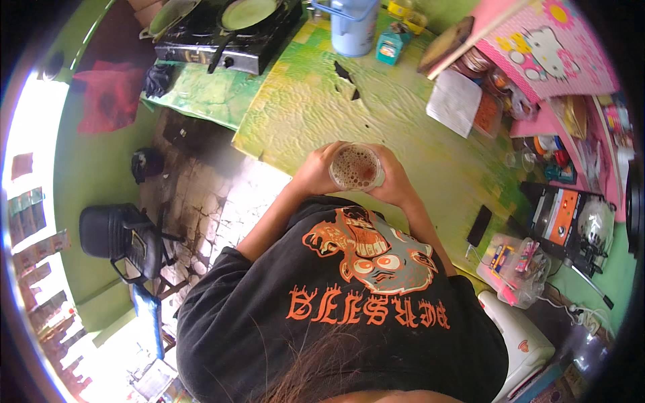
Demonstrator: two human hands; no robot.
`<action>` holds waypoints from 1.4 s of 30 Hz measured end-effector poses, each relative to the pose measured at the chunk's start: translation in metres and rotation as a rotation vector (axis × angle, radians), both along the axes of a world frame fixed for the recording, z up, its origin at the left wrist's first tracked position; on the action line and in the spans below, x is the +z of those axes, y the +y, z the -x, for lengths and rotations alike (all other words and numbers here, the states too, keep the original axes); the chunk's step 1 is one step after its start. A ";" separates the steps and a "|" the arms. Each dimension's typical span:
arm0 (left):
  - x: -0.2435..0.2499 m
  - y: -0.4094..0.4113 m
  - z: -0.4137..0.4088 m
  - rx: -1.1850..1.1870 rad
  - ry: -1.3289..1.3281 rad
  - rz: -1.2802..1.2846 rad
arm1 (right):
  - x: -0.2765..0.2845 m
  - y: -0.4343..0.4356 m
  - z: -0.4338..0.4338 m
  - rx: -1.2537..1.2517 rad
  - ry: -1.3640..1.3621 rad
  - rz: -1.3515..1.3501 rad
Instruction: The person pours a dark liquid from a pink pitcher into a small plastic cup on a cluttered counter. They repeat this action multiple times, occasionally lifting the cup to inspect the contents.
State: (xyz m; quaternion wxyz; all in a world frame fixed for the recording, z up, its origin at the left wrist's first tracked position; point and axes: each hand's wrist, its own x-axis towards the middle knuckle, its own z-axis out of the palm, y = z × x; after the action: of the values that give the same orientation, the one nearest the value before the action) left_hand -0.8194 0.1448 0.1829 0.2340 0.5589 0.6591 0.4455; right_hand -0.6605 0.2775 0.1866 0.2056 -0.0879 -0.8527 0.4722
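Note:
A clear cup [374, 188] of brown, bubbly drink [355, 166] is held upright close in front of my chest, at the table's near edge. My left hand [316, 169] wraps its left side, and my right hand [393, 175] grips it from the right. Most of the cup's wall is hidden behind my fingers and below its rim. Beyond the hands spreads the table [302, 116] with its wrinkled green-yellow plastic cover, torn in one spot.
A black gas stove [211, 50] with a frying pan [249, 14] stands at the far left. Farther back are a light blue pitcher [352, 30] and a teal carton [393, 44]. On the right are a pink shelf [546, 121], a phone [479, 224] and a plastic box [514, 269].

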 end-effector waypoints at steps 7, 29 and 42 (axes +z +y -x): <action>-0.012 -0.026 0.088 0.047 0.034 -0.019 | -0.015 -0.017 0.094 0.077 -0.087 0.010; -0.122 -0.064 0.198 0.281 -0.133 0.084 | -0.106 -0.048 0.221 0.135 -0.357 0.101; -0.143 -0.064 0.217 0.265 -0.161 0.162 | -0.135 -0.048 0.237 0.110 -0.369 0.110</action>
State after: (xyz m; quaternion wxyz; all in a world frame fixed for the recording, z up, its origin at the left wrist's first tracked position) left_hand -1.0363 0.0811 0.0397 0.2697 0.4091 0.7398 0.4611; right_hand -0.8973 0.2299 0.0514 0.0148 -0.1373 -0.8522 0.5047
